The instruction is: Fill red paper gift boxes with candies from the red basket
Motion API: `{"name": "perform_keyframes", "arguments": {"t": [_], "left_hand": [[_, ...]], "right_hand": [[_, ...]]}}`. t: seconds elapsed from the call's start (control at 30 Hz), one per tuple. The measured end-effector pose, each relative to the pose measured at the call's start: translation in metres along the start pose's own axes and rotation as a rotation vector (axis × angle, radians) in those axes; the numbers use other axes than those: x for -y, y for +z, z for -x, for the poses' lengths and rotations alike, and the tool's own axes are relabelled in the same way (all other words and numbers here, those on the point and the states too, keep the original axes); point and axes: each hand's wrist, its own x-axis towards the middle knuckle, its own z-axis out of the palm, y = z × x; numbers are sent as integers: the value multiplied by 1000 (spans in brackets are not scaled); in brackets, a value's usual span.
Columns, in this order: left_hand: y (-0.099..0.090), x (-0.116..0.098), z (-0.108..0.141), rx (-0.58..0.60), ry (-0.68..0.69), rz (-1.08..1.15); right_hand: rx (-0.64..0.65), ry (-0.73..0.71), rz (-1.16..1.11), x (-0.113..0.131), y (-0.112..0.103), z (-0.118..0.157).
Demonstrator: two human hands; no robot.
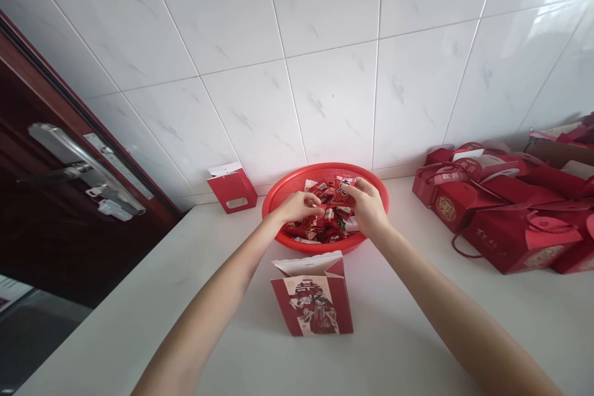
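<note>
- Small glossy red packet (343,195): over the right half of the round red plastic basket (277,190), printed face nearward, long axis roughly near to far.
- Right hand (370,205): thumb and fingers clamped on it.
- Left hand (299,205): fingers bent over the basket's left half; whether gripping, I cannot tell.

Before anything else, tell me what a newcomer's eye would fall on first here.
Probably the red basket of packets by the wall, where the right hand pinches a red packet and the left hand is over the basket's left part. Next might come the patterned box, standing open in front of the basket, then the cluster of red boxes on the right.
</note>
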Motion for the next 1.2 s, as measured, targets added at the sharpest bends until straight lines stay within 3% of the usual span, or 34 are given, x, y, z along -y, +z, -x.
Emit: {"name": "perform_keyframes", "arguments": {"t": [0.3, 0.43, 0.53, 0.63, 0.87, 1.03, 1.2], "left_hand": [[-3, 0, -2, -101, 105, 61], [-8, -6, 2, -246, 281, 88], [-9, -8, 4, -319, 321, 97], [-9, -9, 4, -305, 305, 134], [-8, -23, 12, -127, 289, 200], [-6, -22, 11, -155, 297, 189], [-2, -9, 5, -193, 211, -40]], "right_hand": [[20, -12, -59, -5, 0, -3], [30, 3, -79, -5, 0, -4], [44, 26, -83, -5, 0, -4], [62, 24, -90, -6, 0, -4], [94, 23, -87, -5, 1, -2], [89, 33, -58, -2, 1, 0], [107, 26, -70, -2, 0, 0]]}}
